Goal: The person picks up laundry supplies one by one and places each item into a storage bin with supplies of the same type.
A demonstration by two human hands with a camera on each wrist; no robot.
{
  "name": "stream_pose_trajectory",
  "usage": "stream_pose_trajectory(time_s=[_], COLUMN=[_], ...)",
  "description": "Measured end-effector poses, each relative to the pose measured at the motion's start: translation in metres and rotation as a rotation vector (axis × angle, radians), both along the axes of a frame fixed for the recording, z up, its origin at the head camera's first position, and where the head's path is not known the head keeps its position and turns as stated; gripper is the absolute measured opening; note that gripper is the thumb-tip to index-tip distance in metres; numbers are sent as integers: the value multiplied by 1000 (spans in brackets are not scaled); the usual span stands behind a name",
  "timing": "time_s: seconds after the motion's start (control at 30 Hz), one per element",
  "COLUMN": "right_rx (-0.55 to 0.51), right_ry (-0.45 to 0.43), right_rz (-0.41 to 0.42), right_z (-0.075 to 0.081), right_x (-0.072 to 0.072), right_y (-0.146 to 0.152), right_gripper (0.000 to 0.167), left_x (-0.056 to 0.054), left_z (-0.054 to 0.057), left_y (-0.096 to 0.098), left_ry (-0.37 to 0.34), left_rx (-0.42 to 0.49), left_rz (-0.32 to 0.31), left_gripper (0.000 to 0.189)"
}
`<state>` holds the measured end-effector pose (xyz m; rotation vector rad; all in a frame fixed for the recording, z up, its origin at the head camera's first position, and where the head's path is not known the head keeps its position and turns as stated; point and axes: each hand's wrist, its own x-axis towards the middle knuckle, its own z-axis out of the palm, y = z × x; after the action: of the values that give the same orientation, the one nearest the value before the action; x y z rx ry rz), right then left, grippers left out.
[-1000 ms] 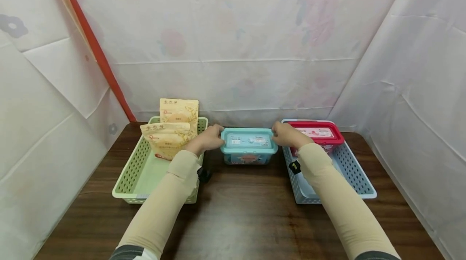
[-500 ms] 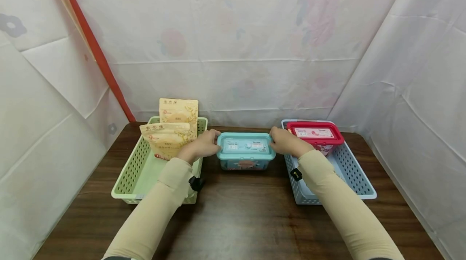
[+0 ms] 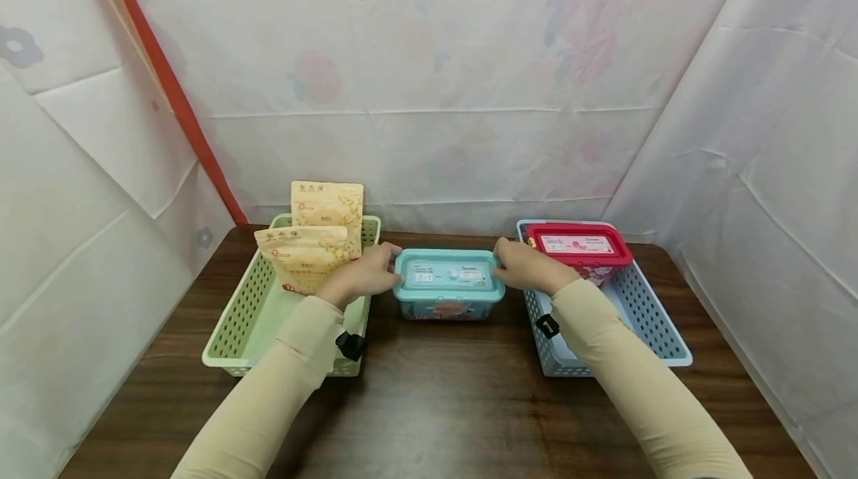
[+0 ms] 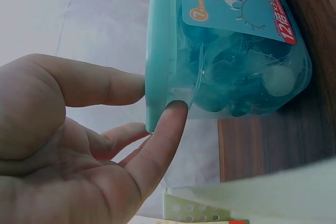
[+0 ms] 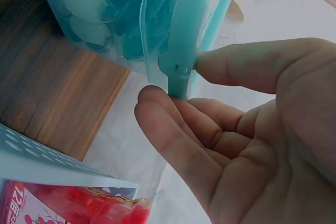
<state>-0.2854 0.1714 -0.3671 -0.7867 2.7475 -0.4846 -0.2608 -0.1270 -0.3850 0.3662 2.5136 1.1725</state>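
Observation:
A lidded turquoise plastic tub (image 3: 450, 284), see-through below its lid, stands upright between two baskets. Teal and white rounded pieces fill it, as the left wrist view shows. My left hand (image 3: 369, 270) pinches the left end of the lid (image 4: 160, 51), thumb on top and a fingertip under the rim. At the other end, my right hand (image 3: 529, 264) holds the lid's rim between thumb and fingers (image 5: 168, 135). The tub's bottom is close over the tabletop or on it.
At left, a green basket (image 3: 231, 326) holds two yellow pouches (image 3: 304, 255). A pale blue basket (image 3: 643, 315) at right contains a red-lidded tub (image 3: 583, 244). White cloth (image 3: 429, 92) hangs behind the dark wooden table (image 3: 442, 404).
The turquoise tub has come nearer to me and slightly left, with both hands staying at its ends. Both baskets and their contents stay put.

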Motion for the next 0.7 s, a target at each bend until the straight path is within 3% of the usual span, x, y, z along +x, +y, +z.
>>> stream_pose_trajectory(time_s=[0.43,0.7], right_rx=[-22,-52], right_ry=[22,-14], right_rz=[-1,-11], right_z=[-4,-4], right_x=[5,5], right_y=[-1,1], right_gripper=[26,28], left_x=[6,8], left_z=[2,1], left_y=[-2,-6], left_ry=[-9,-50], left_rx=[25,70], left_rz=[2,14], left_gripper=[58,59])
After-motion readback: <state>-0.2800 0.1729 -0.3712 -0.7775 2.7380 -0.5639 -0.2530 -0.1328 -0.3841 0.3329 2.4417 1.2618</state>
